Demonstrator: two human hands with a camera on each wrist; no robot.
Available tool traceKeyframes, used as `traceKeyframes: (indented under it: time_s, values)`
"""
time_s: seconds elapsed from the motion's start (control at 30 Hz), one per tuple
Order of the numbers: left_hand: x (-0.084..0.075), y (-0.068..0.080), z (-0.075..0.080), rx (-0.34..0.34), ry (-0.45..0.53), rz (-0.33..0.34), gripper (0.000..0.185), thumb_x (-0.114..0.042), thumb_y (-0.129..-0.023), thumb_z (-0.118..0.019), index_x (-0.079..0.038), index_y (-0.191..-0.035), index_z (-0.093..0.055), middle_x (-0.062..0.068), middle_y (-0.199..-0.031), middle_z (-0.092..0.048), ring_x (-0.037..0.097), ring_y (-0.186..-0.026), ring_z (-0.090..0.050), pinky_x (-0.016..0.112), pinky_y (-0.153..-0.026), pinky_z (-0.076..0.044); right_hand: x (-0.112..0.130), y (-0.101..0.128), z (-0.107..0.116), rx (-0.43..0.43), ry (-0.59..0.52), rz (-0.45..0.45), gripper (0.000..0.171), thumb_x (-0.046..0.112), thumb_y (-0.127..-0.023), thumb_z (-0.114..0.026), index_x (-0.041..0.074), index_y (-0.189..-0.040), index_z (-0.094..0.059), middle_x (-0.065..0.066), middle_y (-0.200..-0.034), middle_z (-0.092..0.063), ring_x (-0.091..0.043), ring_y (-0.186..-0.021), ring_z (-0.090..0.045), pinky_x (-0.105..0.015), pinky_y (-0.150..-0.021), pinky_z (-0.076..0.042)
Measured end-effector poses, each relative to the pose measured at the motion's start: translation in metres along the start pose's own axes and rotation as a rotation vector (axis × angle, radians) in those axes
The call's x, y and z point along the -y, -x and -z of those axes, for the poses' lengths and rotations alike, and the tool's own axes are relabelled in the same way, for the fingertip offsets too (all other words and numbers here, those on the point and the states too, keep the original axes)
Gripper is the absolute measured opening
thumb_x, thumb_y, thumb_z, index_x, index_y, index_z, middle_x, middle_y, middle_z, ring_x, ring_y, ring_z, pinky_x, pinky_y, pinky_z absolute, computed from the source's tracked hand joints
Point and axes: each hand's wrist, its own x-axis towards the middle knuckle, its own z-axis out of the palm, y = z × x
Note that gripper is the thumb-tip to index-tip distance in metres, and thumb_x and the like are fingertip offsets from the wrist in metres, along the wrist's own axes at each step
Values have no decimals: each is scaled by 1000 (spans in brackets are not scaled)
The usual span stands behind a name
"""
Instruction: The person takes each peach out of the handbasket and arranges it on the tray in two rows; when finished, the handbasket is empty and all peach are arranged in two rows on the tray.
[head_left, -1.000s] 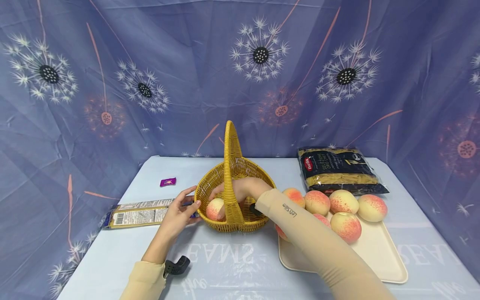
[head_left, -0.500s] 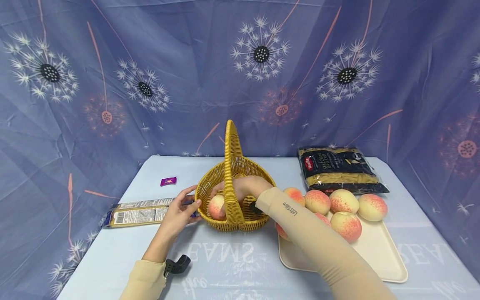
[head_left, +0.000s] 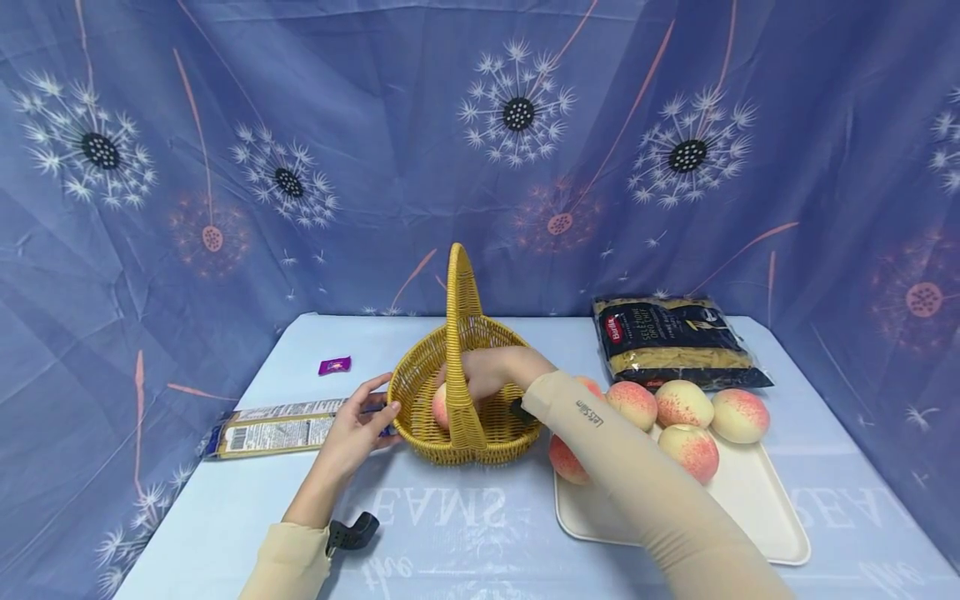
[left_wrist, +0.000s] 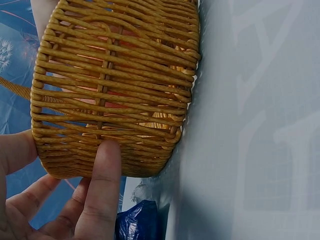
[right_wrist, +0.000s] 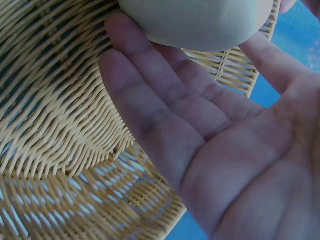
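Note:
A yellow wicker basket (head_left: pixel 420 361) with a tall arched handle stands mid-table. My left hand (head_left: pixel 358 427) touches its left side, with the thumb at the rim. In the left wrist view, an extended fingertip (left_wrist: pixel 107 150) presses the woven wall. Reaching inside, my right hand (head_left: pixel 487 372) holds a pink and cream peach (head_left: pixel 441 407), partly hidden by the handle. The right wrist view has the peach's pale underside (right_wrist: pixel 200 22) between the thumb and fingers.
Several peaches (head_left: pixel 688 454) sit on a cream tray (head_left: pixel 757 508) at right, partly behind my right forearm. Behind them is a pasta bag (head_left: pixel 675 337). On the left lie a long flat pasta packet (head_left: pixel 277 429) and a small purple wrapped piece (head_left: pixel 334 365).
My right hand has shifted slightly right and back inside the basket, and the peach has moved with it behind the handle. The left hand stays at the basket's side.

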Motion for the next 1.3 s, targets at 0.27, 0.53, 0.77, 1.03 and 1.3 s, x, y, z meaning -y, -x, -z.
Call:
traceKeyframes:
  time_s: [0.27, 0.53, 0.77, 1.03, 1.3]
  values:
    - [-1, 1, 1, 8, -2, 7, 57, -13, -110, -61, -20, -164, -43, 25, -148, -49, 29, -117, -66, 43, -92, -71, -7, 12, 5, -65, -28, -72, 42, 26, -93, -83, 17, -131, -68, -2, -119, -67, -15, -103, -58, -28, -87, -53]
    - [2, 3, 0, 14, 3, 3, 59, -12, -109, -63, -18, -164, -42, 25, -146, -51, 25, -112, -67, 42, -89, -71, -15, 27, 6, -92, -74, -81, 69, 32, -89, -88, 21, -151, -58, -1, -132, -67, -16, -109, -63, -31, -99, -57]
    - [1, 1, 0, 16, 6, 1, 58, -13, -110, -62, -19, -164, -41, 23, -147, -49, 27, -116, -66, 40, -90, -71, -23, 48, 13, -131, -150, -87, 70, 35, -90, -87, 26, -152, -57, -6, -121, -71, -14, -100, -64, -29, -90, -57]
    - [0, 2, 2, 14, 0, -1, 58, -12, -110, -61, -18, -165, -40, 24, -147, -49, 27, -116, -66, 41, -91, -71, -37, 80, 21, -233, -156, -28, 69, 32, -90, -86, 21, -152, -58, -8, -116, -68, -23, -103, -61, -35, -89, -58]
    - [1, 0, 2, 13, -5, 7, 57, -14, -110, -61, -22, -164, -42, 22, -146, -49, 28, -117, -66, 41, -91, -71, -47, 128, 23, -324, -222, -58, 70, 36, -92, -86, 30, -154, -54, -10, -140, -59, -27, -112, -70, -43, -95, -65]
